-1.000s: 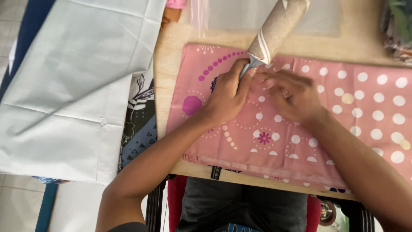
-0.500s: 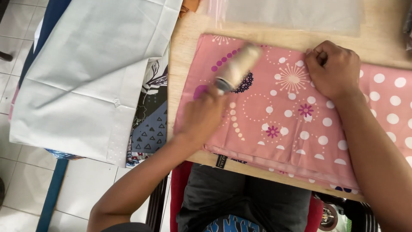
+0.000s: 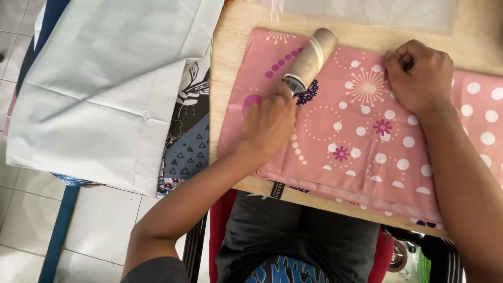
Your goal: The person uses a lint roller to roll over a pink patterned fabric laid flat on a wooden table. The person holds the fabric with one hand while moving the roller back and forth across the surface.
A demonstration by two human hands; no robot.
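A folded pink fabric (image 3: 361, 141) with white dots and flower prints lies on a wooden table (image 3: 230, 47). My left hand (image 3: 270, 123) grips the handle of a lint roller (image 3: 312, 58), whose pale cylinder rests tilted on the fabric's upper left part. My right hand (image 3: 419, 76) is curled with its fingers closed on the fabric's far edge, pressing it down to the right of the roller.
A large pale grey-blue cloth (image 3: 105, 78) hangs to the left of the table over a dark patterned fabric (image 3: 188, 141). A clear plastic sheet (image 3: 367, 10) lies at the table's far edge. A blue frame leg (image 3: 57, 230) stands on the tiled floor.
Both hands were together at the roller's end. My right hand has gone right to the fabric's far edge, and my left hand now rolls the roller on the cloth alone.
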